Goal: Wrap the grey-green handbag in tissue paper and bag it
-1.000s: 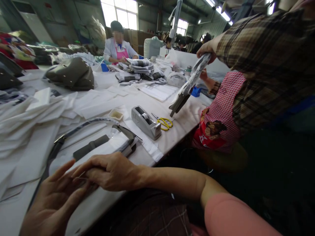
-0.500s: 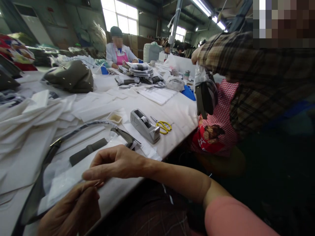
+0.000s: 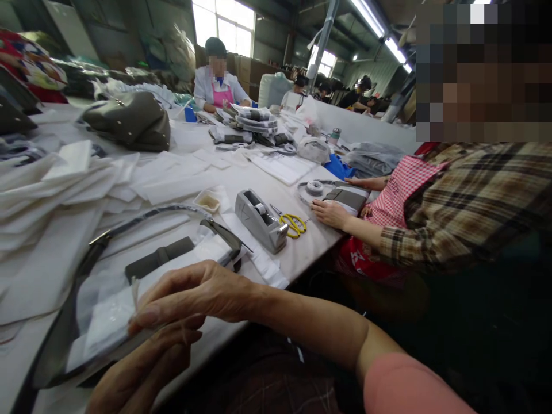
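A dark olive-grey handbag (image 3: 56, 351) lies on the table, its handle (image 3: 150, 214) wrapped in clear film and white wrapping (image 3: 110, 319) over its body. Along the bag's near edge, my right hand (image 3: 194, 293) has thumb and fingers pressed together. A thin pale strip (image 3: 135, 290) rises at its fingertips and looks pinched there. Just below, my left hand (image 3: 146, 365) has its fingers bent and held together. What it holds, if anything, I cannot make out.
Beyond my right hand stand a grey tape dispenser (image 3: 261, 221), yellow-handled scissors (image 3: 293, 225) and a small tray (image 3: 207, 201). White sheets (image 3: 52, 201) pile up at left. On the right, a co-worker's hand (image 3: 332, 214) rests by another wrapped bag (image 3: 347, 197). Wrapped bags (image 3: 256, 121) are stacked farther back.
My right hand has shifted slightly left and down, and the pale strip now shows at its fingertips. My left hand has moved right. The co-worker's bag has gone from raised to lying on the table.
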{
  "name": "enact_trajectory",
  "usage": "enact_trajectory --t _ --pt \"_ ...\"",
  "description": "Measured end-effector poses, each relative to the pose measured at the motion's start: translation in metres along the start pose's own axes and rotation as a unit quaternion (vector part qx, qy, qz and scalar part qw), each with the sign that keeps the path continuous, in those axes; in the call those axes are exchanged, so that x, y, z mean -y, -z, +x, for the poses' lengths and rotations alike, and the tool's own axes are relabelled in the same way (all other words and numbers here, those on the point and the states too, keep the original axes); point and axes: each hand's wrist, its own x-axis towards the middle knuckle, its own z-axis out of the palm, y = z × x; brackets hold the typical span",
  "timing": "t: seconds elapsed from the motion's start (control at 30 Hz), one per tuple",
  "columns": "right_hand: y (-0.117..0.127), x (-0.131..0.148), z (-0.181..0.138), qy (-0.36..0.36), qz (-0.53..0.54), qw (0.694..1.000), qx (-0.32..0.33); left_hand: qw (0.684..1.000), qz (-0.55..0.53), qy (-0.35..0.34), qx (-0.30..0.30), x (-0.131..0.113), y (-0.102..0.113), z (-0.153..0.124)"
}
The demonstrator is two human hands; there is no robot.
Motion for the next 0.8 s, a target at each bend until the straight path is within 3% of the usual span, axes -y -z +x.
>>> enact_trajectory --t 0.07,0.13,0.23,0.33,0.5,0.57,0.63,0.73,0.8 --pt "-0.006 -0.002 0.004 -0.008 0.034 0.999 0.018 0.998 -0.036 0.017 0.051 -0.015 0.004 -0.004" --pt "-0.013 -0.004 0.004 -0.033 0.054 0.998 -0.008 0.990 -0.088 0.013 0.108 -0.031 0.009 -0.006" --pt "-0.012 -0.003 0.007 -0.020 0.060 0.997 -0.054 0.976 -0.129 -0.051 0.166 -0.040 0.025 0.000" --pt "-0.007 0.006 0.014 -0.013 0.025 0.995 -0.095 0.983 -0.152 -0.053 0.085 -0.032 0.051 0.004" --pt "-0.005 0.026 0.036 -0.097 -0.042 0.990 -0.095 0.973 -0.080 -0.018 -0.215 -0.020 0.105 0.011" --pt "-0.006 0.033 0.055 -0.140 -0.091 0.982 -0.084 0.958 -0.012 -0.018 -0.285 -0.013 0.129 0.024" --pt "-0.006 0.037 0.080 -0.172 -0.141 0.973 -0.067 0.954 0.088 0.013 -0.286 -0.001 0.148 0.045" --pt "-0.002 0.034 0.125 -0.199 -0.201 0.958 -0.043 0.947 0.245 0.088 -0.188 0.025 0.159 0.080" --pt "0.007 0.027 0.157 -0.222 -0.251 0.941 -0.042 0.946 0.275 0.105 -0.138 0.040 0.156 0.099"
